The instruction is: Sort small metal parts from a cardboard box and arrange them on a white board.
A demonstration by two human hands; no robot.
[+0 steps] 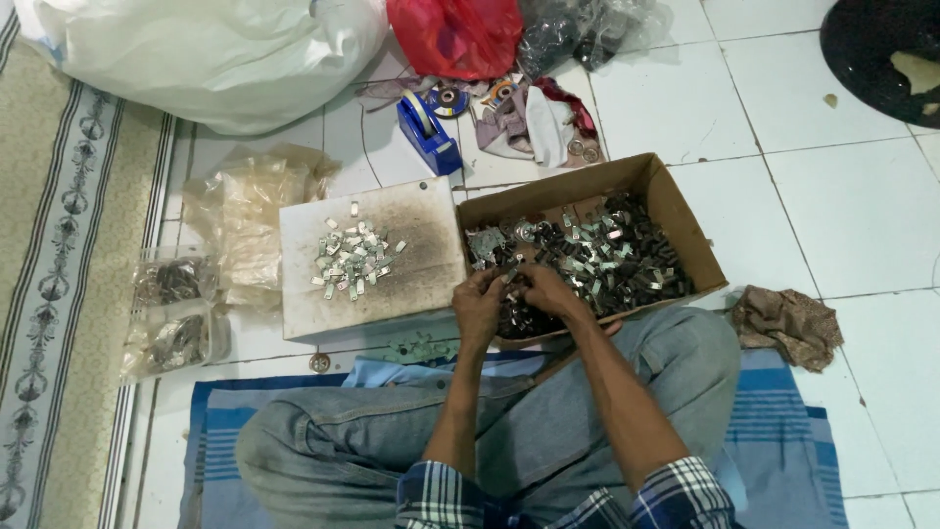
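I sit cross-legged on a tiled floor. My left hand [478, 306] and my right hand [550, 290] meet at the near edge of an open cardboard box [676, 211] full of small dark and shiny metal pieces [597, 257]. Both hands pinch a small metal piece [509, 281] between the fingertips. To the left of the box lies a stained white board [411, 284] with a small heap of silvery metal clips [354, 260] on it.
Clear plastic bags of metal parts [174, 313] lie at the left beside a patterned mat [59, 294]. Behind the board stand a blue tape dispenser [428, 132], rags, a red bag [456, 34] and a big white sack [211, 54]. A brown cloth [788, 323] lies right.
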